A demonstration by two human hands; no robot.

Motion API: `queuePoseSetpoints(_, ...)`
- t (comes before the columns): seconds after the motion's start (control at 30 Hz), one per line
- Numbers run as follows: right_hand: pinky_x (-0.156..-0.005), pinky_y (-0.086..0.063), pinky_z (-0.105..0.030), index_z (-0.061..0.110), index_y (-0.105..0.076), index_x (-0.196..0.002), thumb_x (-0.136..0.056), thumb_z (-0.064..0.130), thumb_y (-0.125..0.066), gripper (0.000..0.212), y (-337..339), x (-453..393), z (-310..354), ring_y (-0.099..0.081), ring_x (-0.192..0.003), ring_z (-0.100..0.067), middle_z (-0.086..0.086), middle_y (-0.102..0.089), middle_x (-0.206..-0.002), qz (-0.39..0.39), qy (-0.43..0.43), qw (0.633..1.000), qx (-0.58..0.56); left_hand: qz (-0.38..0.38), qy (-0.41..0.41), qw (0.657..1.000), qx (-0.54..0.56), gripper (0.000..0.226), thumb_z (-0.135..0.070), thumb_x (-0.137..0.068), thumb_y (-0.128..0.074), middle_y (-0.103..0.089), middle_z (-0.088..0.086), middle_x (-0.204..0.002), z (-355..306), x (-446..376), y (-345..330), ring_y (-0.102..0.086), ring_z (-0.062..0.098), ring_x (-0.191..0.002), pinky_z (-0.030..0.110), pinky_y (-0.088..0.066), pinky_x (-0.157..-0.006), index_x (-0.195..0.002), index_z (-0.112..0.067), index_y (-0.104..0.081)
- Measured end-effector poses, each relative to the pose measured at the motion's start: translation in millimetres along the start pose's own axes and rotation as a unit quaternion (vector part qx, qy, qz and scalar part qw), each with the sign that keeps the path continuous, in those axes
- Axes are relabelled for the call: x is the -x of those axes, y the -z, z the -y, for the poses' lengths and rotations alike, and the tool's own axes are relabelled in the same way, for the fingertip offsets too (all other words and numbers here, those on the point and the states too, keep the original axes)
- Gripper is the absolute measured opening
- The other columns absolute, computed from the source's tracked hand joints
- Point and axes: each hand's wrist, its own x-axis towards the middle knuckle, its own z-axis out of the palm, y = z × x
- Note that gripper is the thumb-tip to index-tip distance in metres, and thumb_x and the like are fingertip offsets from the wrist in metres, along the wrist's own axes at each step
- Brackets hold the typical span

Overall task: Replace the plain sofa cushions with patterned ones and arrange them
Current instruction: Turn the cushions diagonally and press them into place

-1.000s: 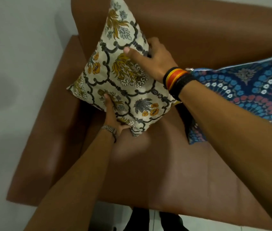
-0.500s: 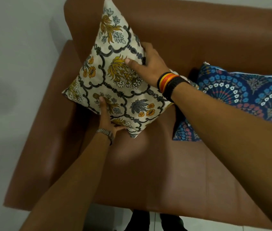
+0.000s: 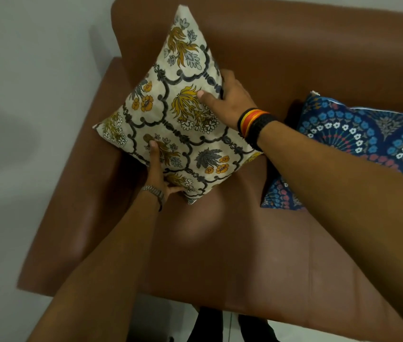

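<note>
Two hands gripping one cream floral cushion (image 3: 183, 124), standing it on a corner against the sofa (image 3: 220, 255) backrest beside the left armrest; left hand (image 3: 162, 174) closing around the lower edge near the bottom corner, thumb lying on the print; right hand (image 3: 230, 99) clasping the upper right edge, thumb pressing the front; sitting a little more upright and closer into the corner than a second ago, the tilt easing; blue patterned cushion (image 3: 358, 139) resting further along the backrest, just beside, more of it showing than before; no plain cushions showing; probably meaning swapping done, arranging nearly finished, only final settling remaining.
</note>
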Motion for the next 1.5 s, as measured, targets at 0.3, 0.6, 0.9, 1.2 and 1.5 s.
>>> queuePoseSetpoints(0.3,-0.12,-0.035,-0.065,0.024,-0.028,-0.165,-0.074,0.081,-0.044,0.108,8,2,4,-0.041,-0.152,-0.035,-0.008,-0.044,-0.165,0.006,0.037,0.999,0.031,0.009,-0.013,1.0,-0.002,0.126,-0.1,-0.053,-0.061,-0.043,0.005,-0.164,7,-1,-9,-0.044,0.039,-0.146,0.08,-0.044,-0.098,-0.161,-0.038,-0.037)
queuePoseSetpoints(0.6,-0.122,-0.034,-0.059,0.008,-0.043,-0.156,-0.1,0.051,-0.058,0.073,93,147,-144,-0.04,-0.151,-0.037,-0.019,-0.045,-0.16,-0.183,-0.016,0.983,0.017,-0.075,0.126,0.976,-0.163,0.101,-0.093,-0.085,-0.017,-0.027,0.009,-0.171,125,69,-62,-0.036,0.038,-0.15,0.063,-0.039,-0.114,-0.167,-0.033,-0.02)
queuePoseSetpoints(0.9,-0.112,-0.048,-0.055,0.008,-0.044,-0.145,-0.067,0.087,-0.072,0.114,222,201,-330,-0.056,-0.131,-0.038,-0.017,-0.052,-0.144,-0.28,-0.239,0.921,-0.127,0.028,-0.093,0.948,-0.304,0.117,-0.078,-0.079,-0.07,-0.025,-0.001,-0.172,185,67,-268,-0.034,0.027,-0.152,0.046,-0.035,-0.119,-0.168,-0.034,-0.008)
queuePoseSetpoints(1.2,-0.112,-0.048,-0.033,0.034,-0.038,-0.141,-0.09,0.056,-0.077,0.068,255,179,-340,-0.059,-0.12,-0.012,0.02,-0.058,-0.128,-0.171,-0.156,0.945,-0.23,0.058,-0.072,0.97,-0.225,0.087,-0.086,-0.078,-0.061,-0.071,-0.006,-0.132,193,65,-314,-0.069,0.018,-0.116,0.053,-0.05,-0.109,-0.147,-0.033,-0.055)
queuePoseSetpoints(1.5,-0.102,-0.055,-0.054,0.015,-0.052,-0.138,-0.082,0.079,-0.065,0.086,326,132,-261,-0.061,-0.123,-0.032,-0.011,-0.059,-0.137,-0.106,-0.025,0.994,0.004,0.024,-0.03,0.996,-0.079,0.081,-0.077,-0.094,-0.042,-0.049,0.004,-0.157,230,100,-361,-0.058,0.023,-0.125,0.041,-0.05,-0.097,-0.156,-0.026,-0.043)
